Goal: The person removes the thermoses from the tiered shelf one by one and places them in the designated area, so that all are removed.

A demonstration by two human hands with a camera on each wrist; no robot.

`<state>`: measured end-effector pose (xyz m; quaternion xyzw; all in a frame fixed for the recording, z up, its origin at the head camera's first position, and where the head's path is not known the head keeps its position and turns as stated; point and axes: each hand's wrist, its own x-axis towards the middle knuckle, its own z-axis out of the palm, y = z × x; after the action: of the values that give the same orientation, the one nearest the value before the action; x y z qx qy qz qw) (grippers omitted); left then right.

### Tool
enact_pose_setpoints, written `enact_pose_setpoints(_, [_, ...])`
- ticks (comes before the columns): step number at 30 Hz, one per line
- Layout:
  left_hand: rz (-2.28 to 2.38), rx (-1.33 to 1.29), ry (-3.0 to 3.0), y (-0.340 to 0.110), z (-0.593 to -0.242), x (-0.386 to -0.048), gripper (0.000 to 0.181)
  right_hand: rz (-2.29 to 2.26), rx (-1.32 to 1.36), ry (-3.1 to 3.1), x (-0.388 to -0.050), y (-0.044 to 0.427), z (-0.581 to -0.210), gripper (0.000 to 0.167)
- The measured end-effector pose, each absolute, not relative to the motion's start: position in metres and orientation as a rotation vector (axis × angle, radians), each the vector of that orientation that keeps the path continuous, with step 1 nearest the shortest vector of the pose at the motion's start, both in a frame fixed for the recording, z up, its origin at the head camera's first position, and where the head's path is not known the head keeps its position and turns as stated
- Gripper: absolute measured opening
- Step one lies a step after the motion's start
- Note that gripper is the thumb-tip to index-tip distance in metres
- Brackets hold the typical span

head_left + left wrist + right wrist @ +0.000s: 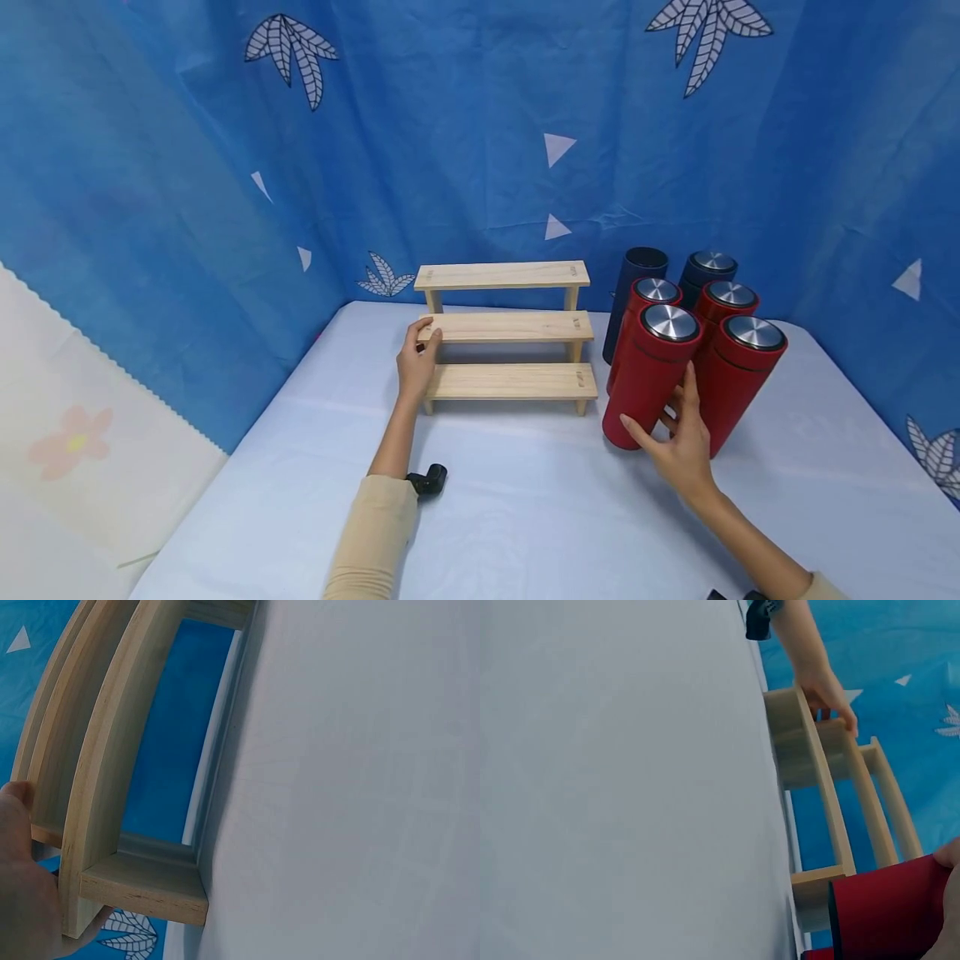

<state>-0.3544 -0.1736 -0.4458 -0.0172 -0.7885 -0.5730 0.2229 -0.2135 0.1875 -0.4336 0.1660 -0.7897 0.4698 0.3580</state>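
A three-tier pale wooden stand (510, 383) sits on the white table. My left hand (417, 358) grips the left end of its middle board (517, 327), thumb and fingers around the edge; the left wrist view shows this hand (30, 885) at the board ends. On the right, my right hand (681, 446) holds a red thermos (647, 387) with a silver-topped lid, thumb to its left and fingers to its right. In the right wrist view, the lower part of that thermos (889, 907) shows beside the stand. Whether its base touches the table I cannot tell.
Close around the held thermos stand more red thermoses (738, 383) and two dark blue ones (630, 292) behind. A blue patterned curtain (480, 125) hangs behind the table (510, 517). Each wrist wears a small black device (429, 481).
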Motion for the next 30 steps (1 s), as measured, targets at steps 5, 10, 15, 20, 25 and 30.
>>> enact_pose_setpoints(5, [-1.589,-0.028,-2.185,-0.175,-0.447,-0.353,0.046,1.205,0.445,-2.048,-0.208,0.182,-0.429,0.111])
enact_pose_setpoints(10, [-1.591,-0.022,-2.188,-0.175,-0.448,-0.353,0.047,1.195,0.44,-2.052,-0.22,0.193,-0.448,0.113])
enact_pose_setpoints(15, [-1.58,-0.027,-2.182,-0.175,-0.447,-0.354,0.045,1.213,0.433,-2.063,-0.23,0.202,-0.464,0.113])
enact_pose_setpoints(20, [-1.561,-0.033,-2.178,-0.175,-0.446,-0.356,0.044,1.207,0.447,-2.078,-0.233,0.204,-0.467,0.112])
enact_pose_setpoints(25, [-1.553,-0.032,-2.181,-0.174,-0.445,-0.356,0.044,1.201,0.439,-2.083,-0.234,0.204,-0.468,0.114])
enact_pose_setpoints(30, [-1.557,-0.038,-2.185,-0.174,-0.446,-0.357,0.046,1.196,0.423,-2.086,-0.233,0.205,-0.471,0.114])
